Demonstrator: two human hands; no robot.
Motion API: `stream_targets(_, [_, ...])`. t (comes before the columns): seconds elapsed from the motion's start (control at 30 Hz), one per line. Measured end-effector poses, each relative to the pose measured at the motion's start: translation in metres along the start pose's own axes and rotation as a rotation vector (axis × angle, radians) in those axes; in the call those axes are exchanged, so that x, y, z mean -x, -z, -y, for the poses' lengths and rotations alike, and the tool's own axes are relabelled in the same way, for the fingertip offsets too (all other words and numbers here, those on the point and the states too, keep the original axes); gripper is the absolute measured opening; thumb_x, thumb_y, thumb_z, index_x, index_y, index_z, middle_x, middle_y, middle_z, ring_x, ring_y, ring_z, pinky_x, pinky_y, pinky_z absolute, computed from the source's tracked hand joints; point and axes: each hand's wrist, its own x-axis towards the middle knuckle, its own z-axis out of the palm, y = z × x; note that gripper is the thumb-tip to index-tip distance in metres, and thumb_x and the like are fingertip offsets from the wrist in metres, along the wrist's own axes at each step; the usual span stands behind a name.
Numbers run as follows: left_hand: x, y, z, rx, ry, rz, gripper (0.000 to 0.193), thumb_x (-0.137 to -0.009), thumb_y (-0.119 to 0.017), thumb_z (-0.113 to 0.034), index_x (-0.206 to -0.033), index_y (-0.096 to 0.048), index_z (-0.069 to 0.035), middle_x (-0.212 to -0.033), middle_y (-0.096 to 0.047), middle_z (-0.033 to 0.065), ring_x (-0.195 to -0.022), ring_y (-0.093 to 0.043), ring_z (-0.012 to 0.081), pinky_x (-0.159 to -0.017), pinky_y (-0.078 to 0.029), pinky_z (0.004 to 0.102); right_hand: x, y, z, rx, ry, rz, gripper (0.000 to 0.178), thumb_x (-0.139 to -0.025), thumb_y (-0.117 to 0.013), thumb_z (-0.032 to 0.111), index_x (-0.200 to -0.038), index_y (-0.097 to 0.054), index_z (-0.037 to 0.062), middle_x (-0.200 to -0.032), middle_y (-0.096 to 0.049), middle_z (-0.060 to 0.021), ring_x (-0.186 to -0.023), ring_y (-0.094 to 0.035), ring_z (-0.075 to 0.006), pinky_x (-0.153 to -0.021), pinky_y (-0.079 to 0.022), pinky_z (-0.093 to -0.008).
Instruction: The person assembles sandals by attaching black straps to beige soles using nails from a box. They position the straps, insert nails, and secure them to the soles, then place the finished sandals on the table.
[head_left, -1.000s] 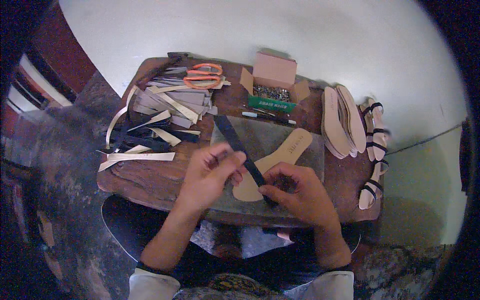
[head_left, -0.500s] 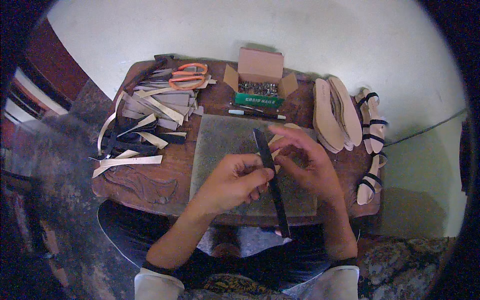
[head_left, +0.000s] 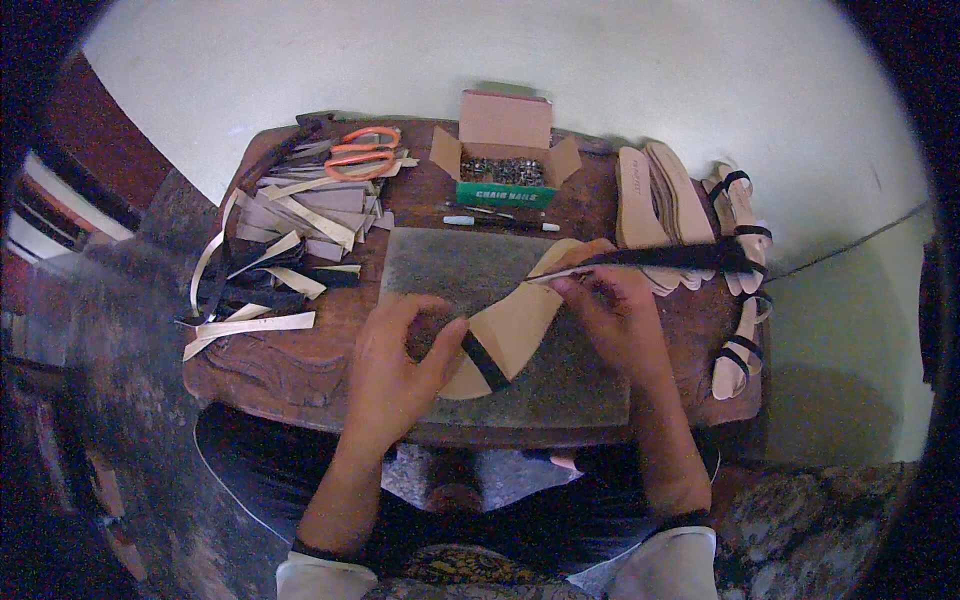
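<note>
A tan sandal sole lies slantwise on a dark grey slab, with a black band across its wide near end. My right hand pinches a black strap by one end, over the sole's far narrow part. From the fingers the strap stretches out to the right, passing in front of other soles. My left hand is at the left edge of the sole, thumb and forefinger apart, the thumb tip close to the black band. Nothing shows in it; its other fingers are partly hidden.
At the table's left are grey and cream strips with orange-handled scissors on top. A green box of nails stands open at the back, a pen before it. Stacked soles and strapped sandals line the right.
My left hand has let go of the black strap and moved left and down. The strap, now in my right hand, has swung from upright to nearly level, uncovering the sole.
</note>
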Motion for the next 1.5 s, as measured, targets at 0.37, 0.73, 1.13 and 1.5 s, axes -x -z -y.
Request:
stream_targets(0.37, [0.014,-0.003,-0.001,-0.171,-0.046,0.263,0.067,-0.07,-0.077,-0.038,-0.123,-0.056,-0.002,-0.112,-0.052,0.0156,-0.106,-0.05,0.034,-0.09,-0.04,0.0419,-0.001,0.001,-0.002,-0.072,-0.006,0.036,0.01,-0.083,-0.069,0.006,-0.088,-0.061,0.0032,-0.081,-0.061,-0.0016,-0.074,-0.056,-0.0099,-0.068,-0.045,-0.0248])
stream_targets(0.73, [0.01,-0.007,0.005,-0.056,-0.124,0.335,0.054,-0.072,-0.069,-0.009,-0.124,-0.053,-0.008,-0.112,-0.056,0.0128,-0.107,-0.049,0.0336,-0.09,-0.036,0.0419,0.002,0.006,-0.003,-0.028,-0.045,0.103,0.015,-0.084,-0.067,0.013,-0.096,-0.063,0.0036,-0.088,-0.066,-0.0093,-0.081,-0.064,-0.022,-0.072,-0.049,-0.0322])
stream_targets(1.13, [-0.031,-0.006,0.011,0.463,-0.104,0.598,0.038,-0.073,-0.058,0.007,-0.11,-0.062,-0.003,-0.098,-0.062,0.0114,-0.096,-0.061,0.0231,-0.086,-0.046,0.0323,-0.004,0.003,-0.009,-0.042,0.09,0.157,0.015,-0.082,-0.067,0.007,-0.094,-0.06,0.0026,-0.087,-0.063,-0.0052,-0.081,-0.059,-0.0164,-0.074,-0.046,-0.0309])
stream_targets(1.5, [-0.024,-0.018,0.018,0.513,-0.018,0.509,0.029,-0.079,-0.061,0.002,-0.108,-0.062,-0.002,-0.097,-0.061,0.01,-0.095,-0.06,0.0198,-0.085,-0.047,0.0313,-0.003,0.001,-0.006,0.003,-0.067,0.409,0.018,-0.082,-0.066,0.011,-0.094,-0.057,0.0007,-0.082,-0.063,-0.0101,-0.078,-0.062,-0.0225,-0.073,-0.048,-0.0344])
